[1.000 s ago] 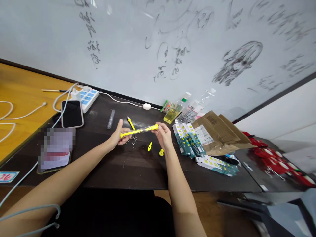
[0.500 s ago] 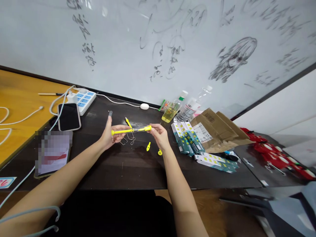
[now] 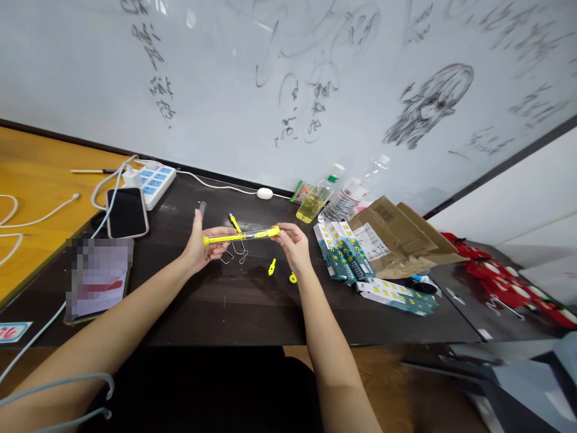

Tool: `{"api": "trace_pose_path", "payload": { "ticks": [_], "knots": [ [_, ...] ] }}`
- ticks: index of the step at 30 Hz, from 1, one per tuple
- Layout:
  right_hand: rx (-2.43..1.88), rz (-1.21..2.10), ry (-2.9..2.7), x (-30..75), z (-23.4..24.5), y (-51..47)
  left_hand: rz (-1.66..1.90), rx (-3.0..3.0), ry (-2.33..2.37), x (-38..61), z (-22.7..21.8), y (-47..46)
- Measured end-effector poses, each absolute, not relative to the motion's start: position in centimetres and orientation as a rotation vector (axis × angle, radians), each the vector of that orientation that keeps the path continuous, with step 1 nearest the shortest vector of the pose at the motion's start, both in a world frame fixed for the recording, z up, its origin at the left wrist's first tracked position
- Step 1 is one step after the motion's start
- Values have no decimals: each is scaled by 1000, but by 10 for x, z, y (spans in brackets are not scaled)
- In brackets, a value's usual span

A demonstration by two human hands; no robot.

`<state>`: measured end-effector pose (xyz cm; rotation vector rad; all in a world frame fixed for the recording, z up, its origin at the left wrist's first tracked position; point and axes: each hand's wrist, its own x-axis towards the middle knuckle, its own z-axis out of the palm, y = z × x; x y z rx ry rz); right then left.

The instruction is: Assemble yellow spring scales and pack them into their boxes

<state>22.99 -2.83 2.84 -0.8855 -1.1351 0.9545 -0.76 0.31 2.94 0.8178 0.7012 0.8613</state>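
A slim yellow-and-clear tube [image 3: 255, 235] with yellow ends is held level between both hands above the dark table. My left hand [image 3: 198, 245] has its fingers wrapped round the left part, and its thumb points up. At the right end, my right hand [image 3: 292, 245] pinches the tube's yellow tip between thumb and fingers. Behind the tube lies a yellow stick-like piece with a metal tip [image 3: 234, 222]. Bent metal wire pieces [image 3: 242, 257] rest beneath it. Closer to me are a small yellow part [image 3: 271, 267] and a yellow ring [image 3: 293, 278], partly covered by my right wrist.
Right of my hands are printed long boxes [image 3: 336, 252], more boxes [image 3: 396, 296], and an opened cardboard carton [image 3: 392, 234]. A bottle of yellow liquid [image 3: 311, 206] and a clear water bottle [image 3: 340, 204] stand behind. At left are a phone [image 3: 127, 213], a tablet [image 3: 99, 279] and a power strip [image 3: 157, 183].
My right hand and the tube's right end have shifted slightly right and up. My left hand stays almost where it was, still round the tube.
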Motion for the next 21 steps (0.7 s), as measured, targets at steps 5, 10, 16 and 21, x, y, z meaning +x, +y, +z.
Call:
{"api": "trace_pose_path", "payload": {
  "ticks": [5, 10, 16, 21],
  "knots": [
    [-868, 992, -1126, 232, 27, -28, 773, 895, 533, -12, 31, 2],
    [-863, 1018, -1125, 234, 24, -26, 673, 996, 472, -12, 34, -3],
    [-895, 1029, -1144, 236, 21, -24, 717, 1143, 504, -8, 38, -7],
    [-871, 1067, -1148, 236, 21, -25, 774, 1204, 562, -9, 41, -6]
  ]
}}
